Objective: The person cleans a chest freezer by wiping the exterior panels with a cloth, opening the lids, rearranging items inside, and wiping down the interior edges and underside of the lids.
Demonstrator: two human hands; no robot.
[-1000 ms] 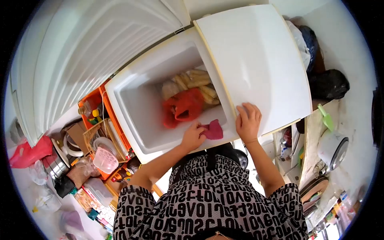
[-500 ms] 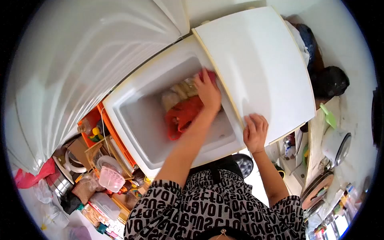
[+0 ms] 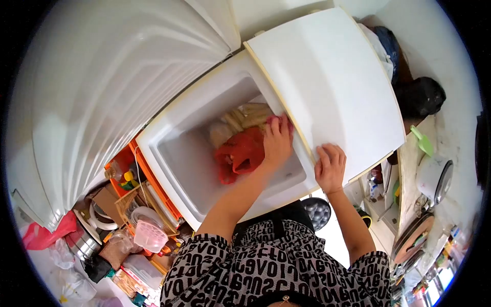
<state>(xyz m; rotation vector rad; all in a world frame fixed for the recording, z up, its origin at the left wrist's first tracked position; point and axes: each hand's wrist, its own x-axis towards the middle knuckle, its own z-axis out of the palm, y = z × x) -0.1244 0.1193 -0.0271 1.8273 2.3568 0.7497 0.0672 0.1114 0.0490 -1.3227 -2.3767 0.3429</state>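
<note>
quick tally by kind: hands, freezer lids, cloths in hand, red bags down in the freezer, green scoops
hands: 2 (left hand, right hand)
freezer lids: 2 (raised lid, closed lid)
cloths: 1 (pink cloth)
red bags: 1 (red bag)
scoops: 1 (green scoop)
total: 7

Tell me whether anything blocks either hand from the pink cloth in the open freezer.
Nothing visible blocks the left hand: its fingers are on the pink cloth. For the right hand, the edge of the closed white lid under it lies in between.
</note>
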